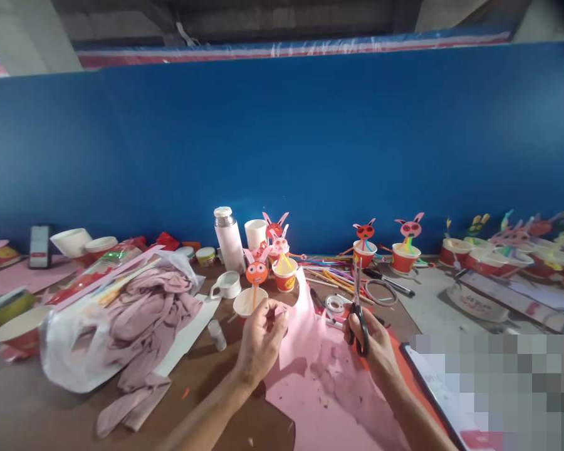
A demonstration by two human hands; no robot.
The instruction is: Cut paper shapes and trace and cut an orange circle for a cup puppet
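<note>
My left hand [262, 338] is closed in a pinch on a pink paper sheet [305, 326], lifting its edge off the table. More pink paper [324, 401] lies flat below it with small scraps on it. My right hand [373, 341] grips black-handled scissors [358, 313] with the blades pointing up, just right of the lifted paper. A paper cup [248, 302] with an orange face on a stick stands right behind my left hand.
Several cup-and-stick animal figures [407, 247] line the blue wall. A white thermos [229, 239], a white mug [225, 285], tape rolls [334, 304], coloured sticks [331, 275], a glue bottle [217, 335], and a plastic bag with pink cloth [136, 319] crowd the table.
</note>
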